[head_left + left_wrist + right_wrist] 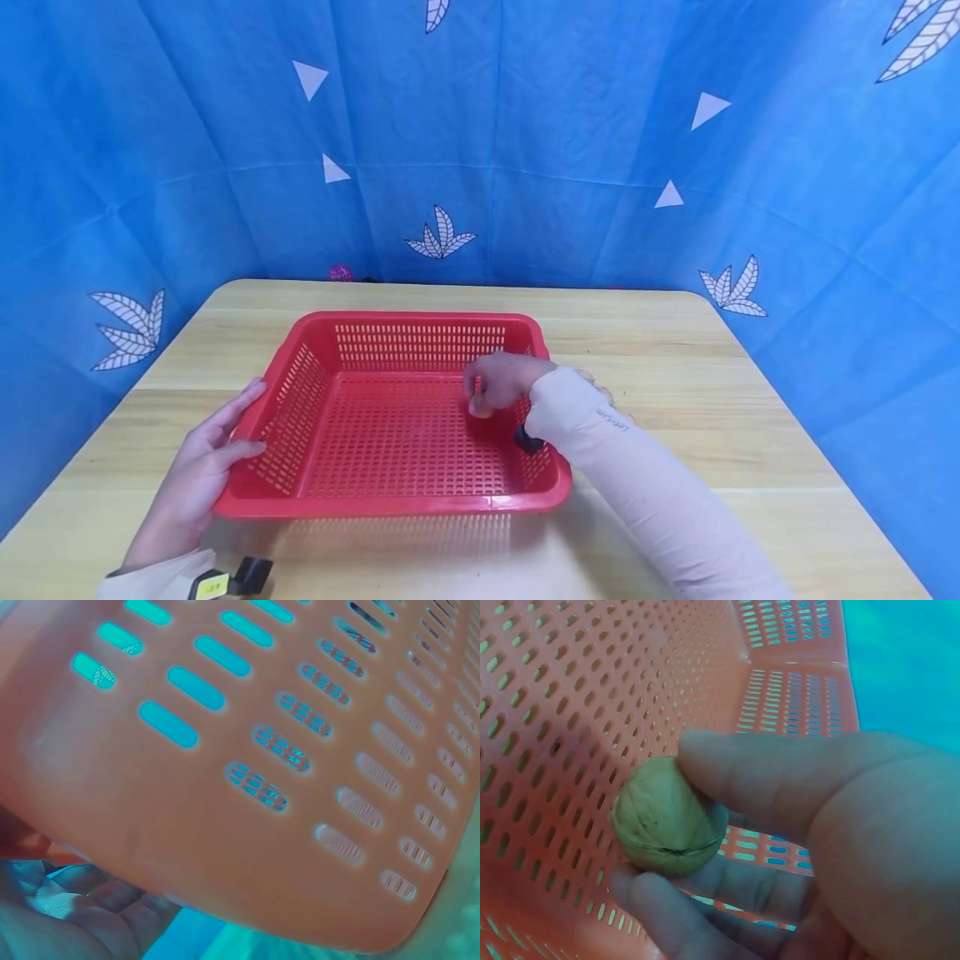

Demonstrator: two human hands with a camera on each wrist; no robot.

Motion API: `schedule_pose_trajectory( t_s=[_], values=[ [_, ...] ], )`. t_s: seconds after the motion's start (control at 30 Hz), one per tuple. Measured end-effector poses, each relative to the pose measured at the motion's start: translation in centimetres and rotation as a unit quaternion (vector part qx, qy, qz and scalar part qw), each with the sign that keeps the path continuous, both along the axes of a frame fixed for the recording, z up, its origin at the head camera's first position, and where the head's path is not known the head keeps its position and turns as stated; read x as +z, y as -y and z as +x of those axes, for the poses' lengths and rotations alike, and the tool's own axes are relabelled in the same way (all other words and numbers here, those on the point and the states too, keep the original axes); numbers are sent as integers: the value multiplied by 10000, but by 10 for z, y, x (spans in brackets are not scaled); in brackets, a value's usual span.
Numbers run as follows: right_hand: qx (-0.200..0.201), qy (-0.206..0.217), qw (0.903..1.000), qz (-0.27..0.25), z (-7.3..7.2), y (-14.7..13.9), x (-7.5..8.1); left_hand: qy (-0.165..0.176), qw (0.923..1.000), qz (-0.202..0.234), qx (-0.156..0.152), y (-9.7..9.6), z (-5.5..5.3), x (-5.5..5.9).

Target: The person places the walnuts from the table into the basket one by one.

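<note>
A red plastic basket [375, 505] with slotted walls and floor stands on the table in the head view. At its left side, my left hand [198, 467] grips the rim, thumb on the inner side and the other fingers outside. My right hand [506, 379] reaches over the right wall into the basket. Between thumb and fingertips it pinches a walnut [664, 817], tan with a dark seam, held close over the slotted floor. The left wrist view mostly holds the basket's outer wall [150, 825], with part of the left hand [67, 915] under the rim.
Several tan round things [587, 377] lie on the table just right of the basket, partly hidden by the right sleeve [645, 483]. The wooden table [697, 392] reaches back to a blue curtain [555, 125] with leaf prints. Something pink [341, 272] shows behind the back edge.
</note>
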State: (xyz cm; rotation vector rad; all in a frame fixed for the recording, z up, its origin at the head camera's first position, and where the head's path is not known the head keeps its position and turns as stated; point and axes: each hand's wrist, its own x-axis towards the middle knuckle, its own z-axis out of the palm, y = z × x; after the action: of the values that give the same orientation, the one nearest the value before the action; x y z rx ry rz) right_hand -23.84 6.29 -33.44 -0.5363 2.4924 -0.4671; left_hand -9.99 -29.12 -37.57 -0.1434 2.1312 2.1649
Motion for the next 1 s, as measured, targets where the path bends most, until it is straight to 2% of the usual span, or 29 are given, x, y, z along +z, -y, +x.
schedule_pose_trajectory(
  t_s=[0.13,0.27,0.67,1.0],
  values=[
    [-67,124,9999,67,2,-1,1,47,10000,-34,16,-2,0,0],
    [-298,360,9989,9,4,-3,3,153,9998,-139,52,-3,0,1],
    [-1,330,9992,241,2,-2,2,-33,9999,-80,51,-2,0,1],
    [-276,507,9983,114,7,-3,4,2,10000,45,18,-3,1,0]
  ],
)
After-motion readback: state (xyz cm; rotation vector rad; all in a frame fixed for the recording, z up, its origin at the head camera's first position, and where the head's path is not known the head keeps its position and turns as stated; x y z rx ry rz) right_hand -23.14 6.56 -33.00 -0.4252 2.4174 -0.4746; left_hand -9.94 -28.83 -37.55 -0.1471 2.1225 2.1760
